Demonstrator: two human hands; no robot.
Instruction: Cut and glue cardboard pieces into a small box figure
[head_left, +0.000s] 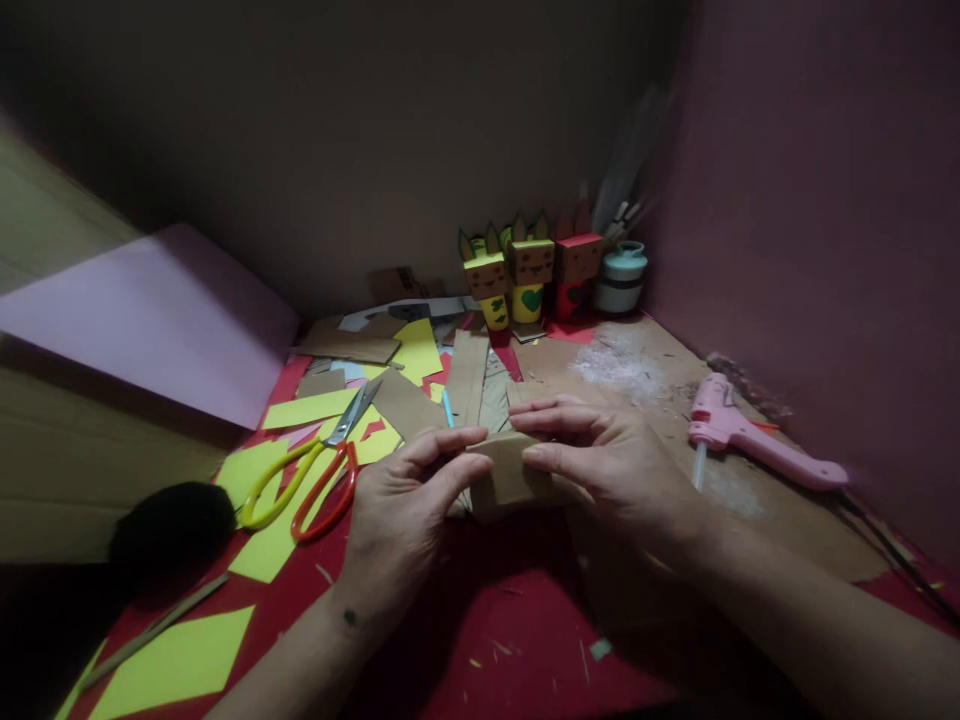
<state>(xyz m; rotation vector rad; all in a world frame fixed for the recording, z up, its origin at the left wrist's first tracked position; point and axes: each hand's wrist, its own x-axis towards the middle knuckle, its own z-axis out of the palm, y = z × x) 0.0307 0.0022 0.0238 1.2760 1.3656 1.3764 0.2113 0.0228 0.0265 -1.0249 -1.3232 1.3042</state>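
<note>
A dim corner workspace: a tabletop covered in red paper (510, 640) meets a dark back wall (337, 130) and a maroon side wall (810, 200). A bare brown cardboard sheet (645, 370), dusted with pale residue, covers the right of the surface. Yellow paper scraps (180, 660) and cardboard strips (469, 375) litter the left and middle. A lilac sheet (157, 320) leans at the far left above a black round object (172, 525).

At centre, just above the table, the person's left hand (397, 510) and right hand (607, 460) grip a small folded cardboard piece (510, 470). The left thumb and fingers pinch its left end, and the right fingers clamp over its top and right end.

Scissors (315, 470) with one yellow and one orange handle lie slightly open just left of the left hand. A pink glue gun (750, 440) rests on the cardboard sheet, well to the right. Three eared cardboard figures (529, 270) stand in the back corner beside a teal-lidded jar (621, 275). The middle figure bears a green heart, and any lettering is too small to read.
</note>
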